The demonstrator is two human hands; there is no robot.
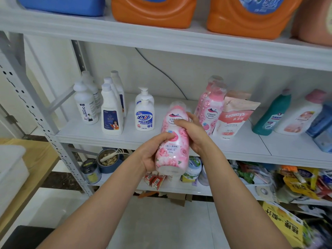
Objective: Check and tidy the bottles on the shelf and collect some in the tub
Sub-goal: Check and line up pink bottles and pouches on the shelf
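I hold the pink rose-print UYAJOY bottle (173, 155) in both hands, in the air just in front of the middle shelf (86, 134), with its clear cap leaning toward the shelf. My left hand (152, 155) grips the lower body, thumb across the front. My right hand (195, 133) wraps the upper half from the right. Two matching pink bottles (213, 108) stand on the shelf close behind, beside a seaways refill pouch (233, 121). The white tub (10, 169) sits well apart at far left.
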